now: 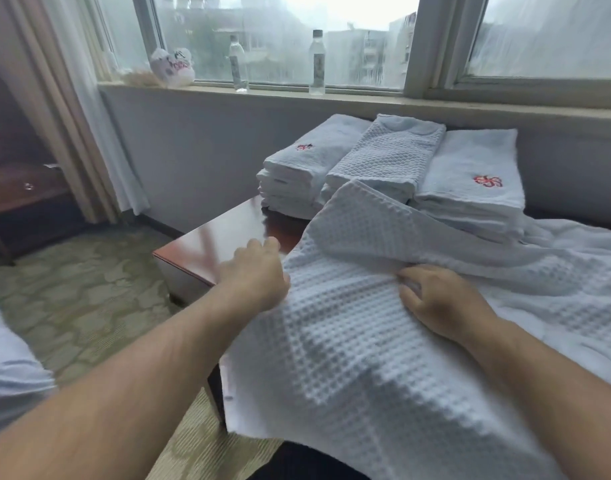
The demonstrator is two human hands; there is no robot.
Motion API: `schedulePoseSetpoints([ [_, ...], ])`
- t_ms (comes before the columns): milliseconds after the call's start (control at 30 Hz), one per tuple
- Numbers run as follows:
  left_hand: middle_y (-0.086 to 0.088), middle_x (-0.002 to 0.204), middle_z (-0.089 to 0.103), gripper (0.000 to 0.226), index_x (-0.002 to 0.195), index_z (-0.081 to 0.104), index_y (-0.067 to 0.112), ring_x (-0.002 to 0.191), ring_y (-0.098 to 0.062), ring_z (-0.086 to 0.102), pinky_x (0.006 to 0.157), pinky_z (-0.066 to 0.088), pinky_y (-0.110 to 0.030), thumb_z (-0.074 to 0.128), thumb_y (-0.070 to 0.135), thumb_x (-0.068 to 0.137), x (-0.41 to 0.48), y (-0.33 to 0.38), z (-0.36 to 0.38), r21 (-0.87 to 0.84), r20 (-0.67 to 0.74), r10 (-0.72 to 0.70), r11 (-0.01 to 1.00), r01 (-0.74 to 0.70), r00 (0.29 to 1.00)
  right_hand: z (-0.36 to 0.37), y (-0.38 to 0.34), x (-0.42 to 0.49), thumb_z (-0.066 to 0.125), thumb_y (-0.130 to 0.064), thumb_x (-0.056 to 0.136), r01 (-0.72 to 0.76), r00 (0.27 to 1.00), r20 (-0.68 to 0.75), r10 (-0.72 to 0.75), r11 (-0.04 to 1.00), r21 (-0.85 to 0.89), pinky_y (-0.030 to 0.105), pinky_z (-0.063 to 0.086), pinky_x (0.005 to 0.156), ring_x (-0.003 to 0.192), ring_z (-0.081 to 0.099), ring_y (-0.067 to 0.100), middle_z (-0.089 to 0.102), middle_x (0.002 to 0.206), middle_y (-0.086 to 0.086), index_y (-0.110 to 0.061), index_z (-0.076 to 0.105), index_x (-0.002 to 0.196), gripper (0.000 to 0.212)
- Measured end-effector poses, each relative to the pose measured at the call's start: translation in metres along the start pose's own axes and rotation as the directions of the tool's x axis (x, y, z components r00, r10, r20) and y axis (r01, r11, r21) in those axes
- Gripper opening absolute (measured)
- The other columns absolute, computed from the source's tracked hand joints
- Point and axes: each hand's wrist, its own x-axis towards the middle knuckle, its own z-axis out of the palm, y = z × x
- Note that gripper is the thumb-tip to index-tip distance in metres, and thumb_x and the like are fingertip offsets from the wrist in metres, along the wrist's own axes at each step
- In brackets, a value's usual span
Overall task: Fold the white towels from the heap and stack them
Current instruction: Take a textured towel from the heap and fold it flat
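A white waffle-weave towel point(349, 341) lies spread over the near part of the wooden table point(224, 233), with its far portion folded back toward me. My left hand point(259, 271) grips the towel's left edge at the table top. My right hand point(439, 299) pinches the fold line in the towel's middle. Three stacks of folded white towels stand at the table's far side: a left stack point(297, 168) with a red emblem, a middle waffle stack point(387, 157), and a right stack point(470, 181) with a red emblem. More loose white cloth point(556, 268) lies at the right.
Two clear bottles point(238, 64) point(317, 62) and a white bag point(172, 67) stand on the windowsill behind the table. A curtain point(72, 109) hangs at the left, with a dark wooden cabinet point(16, 195) beyond it. Patterned carpet point(82, 282) covers the floor to the left.
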Motion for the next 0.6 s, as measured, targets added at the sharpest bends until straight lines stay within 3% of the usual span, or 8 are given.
schedulePoseSetpoints([
  [100, -0.001, 0.138, 0.045, 0.043, 0.14, 0.044, 0.027, 0.127, -0.025, 0.039, 0.102, 0.036, -0.043, 0.049, 0.031, 0.097, -0.004, 0.041, 0.019, -0.053, -0.162, 0.294, 0.951, -0.306, 0.942, -0.014, 0.027, -0.016, 0.055, -0.024, 0.096, -0.147, 0.984, -0.119, 0.135, 0.984, -0.098, 0.037, 0.05, 0.084, 0.106, 0.062, 0.031, 0.072, 0.113, 0.006, -0.016, 0.075, 0.106, 0.023],
  [167, 0.003, 0.138, 0.047, 0.04, 0.138, 0.051, 0.029, 0.128, -0.021, 0.038, 0.105, 0.033, -0.038, 0.049, 0.027, 0.098, -0.009, 0.078, 0.033, -0.175, -0.174, 0.491, 0.838, -0.517, 0.854, -0.027, 0.053, -0.034, 0.056, -0.023, 0.094, -0.287, 0.95, -0.159, 0.27, 0.953, -0.097, 0.035, 0.049, 0.075, 0.097, 0.062, 0.031, 0.071, 0.104, 0.005, -0.017, 0.075, 0.097, 0.02],
  [233, 0.003, 0.138, 0.049, 0.036, 0.134, 0.055, 0.03, 0.129, -0.021, 0.039, 0.106, 0.034, -0.035, 0.05, 0.028, 0.099, -0.01, 0.124, 0.046, -0.253, -0.157, 0.614, 0.732, -0.633, 0.773, -0.042, 0.086, -0.06, 0.057, -0.022, 0.09, -0.438, 0.883, -0.215, 0.418, 0.897, -0.054, 0.036, 0.049, 0.073, 0.089, 0.06, 0.033, 0.071, 0.097, 0.007, -0.016, 0.074, 0.084, 0.02],
  [300, 0.003, 0.139, 0.05, 0.034, 0.133, 0.056, 0.03, 0.131, -0.022, 0.038, 0.108, 0.036, -0.038, 0.05, 0.029, 0.099, -0.012, 0.179, 0.056, -0.28, -0.152, 0.691, 0.656, -0.701, 0.707, -0.06, 0.122, -0.096, 0.055, -0.025, 0.089, -0.599, 0.77, -0.328, 0.547, 0.797, -0.078, 0.039, 0.047, 0.08, 0.093, 0.058, 0.037, 0.07, 0.097, 0.01, -0.016, 0.071, 0.076, 0.022],
  [367, 0.001, 0.14, 0.05, 0.035, 0.132, 0.056, 0.029, 0.131, -0.024, 0.038, 0.106, 0.036, -0.039, 0.05, 0.03, 0.098, -0.018, 0.232, 0.064, -0.265, -0.136, 0.738, 0.616, -0.742, 0.661, -0.078, 0.153, -0.133, 0.05, -0.031, 0.093, -0.736, 0.654, -0.399, 0.642, 0.662, -0.142, 0.043, 0.042, 0.088, 0.104, 0.054, 0.038, 0.067, 0.107, 0.011, -0.018, 0.07, 0.087, 0.025],
  [467, -0.005, 0.135, 0.051, 0.035, 0.131, 0.055, 0.024, 0.128, -0.028, 0.042, 0.099, 0.037, -0.042, 0.048, 0.031, 0.098, -0.029, 0.303, 0.072, -0.175, -0.044, 0.781, 0.607, -0.775, 0.623, -0.096, 0.191, -0.177, 0.039, -0.036, 0.098, -0.853, 0.509, -0.342, 0.79, 0.515, -0.08, 0.047, 0.041, 0.095, 0.113, 0.05, 0.039, 0.06, 0.121, 0.016, -0.017, 0.066, 0.109, 0.035],
  [533, -0.006, 0.13, 0.053, 0.033, 0.128, 0.057, 0.022, 0.123, -0.029, 0.047, 0.095, 0.04, -0.042, 0.048, 0.03, 0.097, -0.034, 0.341, 0.076, -0.156, -0.031, 0.793, 0.597, -0.787, 0.608, -0.102, 0.208, -0.192, 0.034, -0.032, 0.099, -0.874, 0.463, -0.305, 0.832, 0.487, 0.002, 0.045, 0.041, 0.094, 0.112, 0.05, 0.038, 0.06, 0.121, 0.018, -0.012, 0.065, 0.108, 0.038],
  [600, -0.004, 0.122, 0.057, 0.029, 0.12, 0.061, 0.022, 0.115, -0.027, 0.052, 0.09, 0.044, -0.042, 0.05, 0.03, 0.095, -0.035, 0.372, 0.076, -0.199, -0.125, 0.802, 0.556, -0.807, 0.584, -0.108, 0.217, -0.193, 0.032, -0.031, 0.1, -0.879, 0.441, -0.322, 0.838, 0.476, 0.037, 0.044, 0.04, 0.092, 0.111, 0.051, 0.038, 0.063, 0.119, 0.02, -0.006, 0.067, 0.105, 0.043],
])
